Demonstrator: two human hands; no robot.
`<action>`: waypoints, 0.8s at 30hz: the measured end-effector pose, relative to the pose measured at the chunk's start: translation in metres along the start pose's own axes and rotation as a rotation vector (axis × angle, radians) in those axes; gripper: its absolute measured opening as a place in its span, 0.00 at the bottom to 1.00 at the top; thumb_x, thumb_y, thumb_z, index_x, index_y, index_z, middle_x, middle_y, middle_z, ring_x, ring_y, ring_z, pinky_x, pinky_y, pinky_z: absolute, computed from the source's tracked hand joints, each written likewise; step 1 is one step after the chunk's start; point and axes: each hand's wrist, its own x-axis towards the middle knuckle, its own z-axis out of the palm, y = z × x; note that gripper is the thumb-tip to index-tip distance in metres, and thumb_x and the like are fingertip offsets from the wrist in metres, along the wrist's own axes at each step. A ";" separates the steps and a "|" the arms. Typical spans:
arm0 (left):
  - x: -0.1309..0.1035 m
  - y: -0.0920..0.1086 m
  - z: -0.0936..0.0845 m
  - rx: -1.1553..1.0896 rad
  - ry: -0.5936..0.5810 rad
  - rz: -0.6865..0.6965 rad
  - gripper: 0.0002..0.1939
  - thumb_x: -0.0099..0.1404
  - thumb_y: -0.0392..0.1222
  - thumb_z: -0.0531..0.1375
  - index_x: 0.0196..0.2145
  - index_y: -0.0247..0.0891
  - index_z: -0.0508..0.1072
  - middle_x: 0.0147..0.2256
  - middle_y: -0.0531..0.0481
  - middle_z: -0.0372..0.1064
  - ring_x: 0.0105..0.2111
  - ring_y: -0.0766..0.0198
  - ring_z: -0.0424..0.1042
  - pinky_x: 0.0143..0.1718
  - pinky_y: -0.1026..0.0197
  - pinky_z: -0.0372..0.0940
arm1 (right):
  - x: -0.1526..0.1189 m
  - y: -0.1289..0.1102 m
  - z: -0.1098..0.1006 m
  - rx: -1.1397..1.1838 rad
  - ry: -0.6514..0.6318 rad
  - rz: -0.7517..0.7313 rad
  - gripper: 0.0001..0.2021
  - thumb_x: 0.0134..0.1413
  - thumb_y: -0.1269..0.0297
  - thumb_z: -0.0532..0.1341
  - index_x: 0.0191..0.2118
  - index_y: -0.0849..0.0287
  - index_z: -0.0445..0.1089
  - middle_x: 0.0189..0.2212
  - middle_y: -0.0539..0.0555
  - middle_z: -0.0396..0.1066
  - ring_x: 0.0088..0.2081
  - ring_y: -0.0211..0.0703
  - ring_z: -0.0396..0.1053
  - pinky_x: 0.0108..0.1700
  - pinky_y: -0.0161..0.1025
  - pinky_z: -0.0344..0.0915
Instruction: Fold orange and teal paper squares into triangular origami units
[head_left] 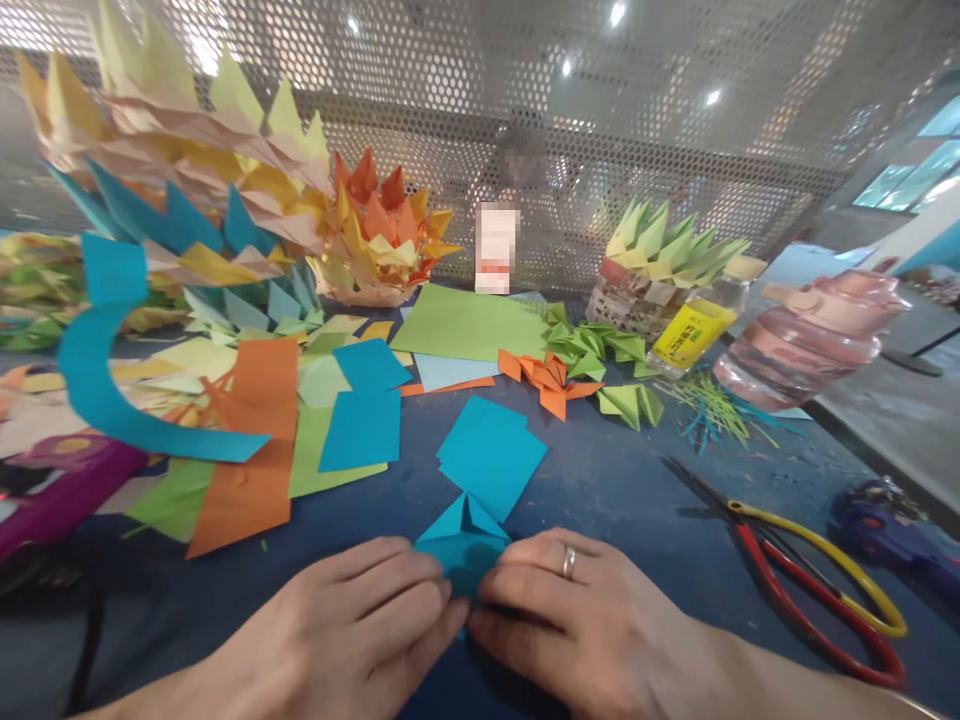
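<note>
Between my two hands lies a partly folded piece of blue paper (466, 560), its far edge raised into a triangular peak. My left hand (367, 610) grips its left side, fingers pressed together. On the right side, my right hand (559, 605), with a ring on one finger, pinches the paper; the thumbs nearly meet at the near edge, which they partly hide. Just beyond the folded piece are stacked blue paper squares (495, 450). Further left, two more blue pieces (364, 430) rest on green paper.
Scissors (817, 580) lie at right beside a blue tool (900, 530). A purple glue gun (75, 490), curled blue strip (105, 400) and orange paper (251, 440) are at left. Folded-paper crowns (382, 230), a pink bottle (810, 340) and a yellow-labelled bottle (694, 330) stand behind.
</note>
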 end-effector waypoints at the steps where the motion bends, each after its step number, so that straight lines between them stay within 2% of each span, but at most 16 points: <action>1: 0.000 0.001 0.001 0.047 -0.012 0.005 0.16 0.73 0.31 0.48 0.33 0.39 0.73 0.25 0.56 0.70 0.28 0.68 0.70 0.40 0.67 0.67 | 0.000 0.000 0.000 -0.006 0.000 0.001 0.15 0.69 0.72 0.49 0.42 0.64 0.73 0.36 0.56 0.75 0.39 0.40 0.70 0.46 0.38 0.69; 2: 0.000 0.003 0.002 0.079 0.065 -0.010 0.19 0.74 0.32 0.47 0.30 0.39 0.72 0.24 0.57 0.68 0.28 0.68 0.70 0.42 0.67 0.66 | -0.001 0.000 0.000 -0.010 0.002 -0.001 0.15 0.69 0.72 0.49 0.41 0.64 0.73 0.36 0.56 0.75 0.39 0.40 0.70 0.46 0.38 0.69; 4: -0.004 0.005 0.006 0.099 0.136 -0.045 0.22 0.76 0.35 0.46 0.27 0.38 0.72 0.24 0.58 0.68 0.31 0.70 0.70 0.50 0.69 0.61 | -0.001 0.000 0.001 -0.020 0.014 -0.006 0.15 0.69 0.72 0.49 0.40 0.65 0.74 0.35 0.55 0.75 0.39 0.40 0.71 0.46 0.38 0.70; 5: -0.006 0.005 0.007 0.112 0.098 -0.091 0.22 0.76 0.36 0.45 0.29 0.38 0.74 0.26 0.57 0.69 0.35 0.70 0.71 0.57 0.69 0.56 | -0.001 0.000 0.002 -0.027 0.020 -0.005 0.15 0.69 0.72 0.49 0.40 0.65 0.74 0.35 0.55 0.75 0.40 0.40 0.71 0.46 0.38 0.70; 8: -0.016 0.005 0.010 0.220 0.039 0.025 0.14 0.73 0.35 0.50 0.43 0.41 0.77 0.34 0.58 0.73 0.45 0.66 0.69 0.67 0.62 0.42 | 0.001 0.001 0.004 -0.053 0.038 0.001 0.15 0.69 0.72 0.50 0.41 0.63 0.75 0.34 0.54 0.76 0.40 0.40 0.71 0.46 0.38 0.70; 12: -0.024 0.000 0.009 0.257 0.035 0.069 0.14 0.71 0.34 0.51 0.46 0.40 0.76 0.37 0.56 0.73 0.48 0.63 0.68 0.68 0.57 0.43 | 0.003 0.001 0.005 -0.048 0.067 -0.013 0.15 0.68 0.75 0.50 0.40 0.63 0.76 0.34 0.53 0.76 0.39 0.39 0.72 0.46 0.36 0.70; 17: -0.028 0.002 0.010 0.245 -0.035 0.030 0.14 0.74 0.37 0.51 0.48 0.43 0.75 0.38 0.60 0.74 0.47 0.66 0.68 0.69 0.58 0.37 | 0.002 -0.002 0.003 -0.028 0.095 -0.004 0.17 0.68 0.74 0.49 0.39 0.65 0.75 0.36 0.55 0.77 0.40 0.41 0.72 0.46 0.38 0.70; 21: -0.029 0.008 0.017 0.223 0.017 -0.032 0.15 0.75 0.37 0.49 0.44 0.42 0.77 0.35 0.60 0.74 0.45 0.68 0.70 0.69 0.58 0.39 | 0.002 -0.002 0.001 -0.023 0.150 0.045 0.15 0.67 0.74 0.50 0.43 0.65 0.74 0.39 0.55 0.76 0.43 0.41 0.71 0.49 0.38 0.69; 23: -0.026 0.009 0.022 0.212 0.067 -0.033 0.15 0.75 0.37 0.50 0.44 0.46 0.77 0.34 0.60 0.73 0.45 0.67 0.72 0.68 0.58 0.43 | 0.002 -0.001 0.002 -0.033 0.218 0.121 0.12 0.65 0.75 0.52 0.45 0.64 0.73 0.42 0.55 0.76 0.45 0.41 0.69 0.50 0.39 0.68; 24: -0.023 0.009 0.023 0.202 0.128 -0.040 0.16 0.75 0.38 0.50 0.43 0.48 0.77 0.32 0.59 0.73 0.43 0.66 0.72 0.67 0.58 0.46 | 0.003 -0.001 0.003 -0.047 0.241 0.163 0.12 0.64 0.75 0.53 0.47 0.63 0.72 0.43 0.55 0.75 0.46 0.42 0.69 0.51 0.39 0.67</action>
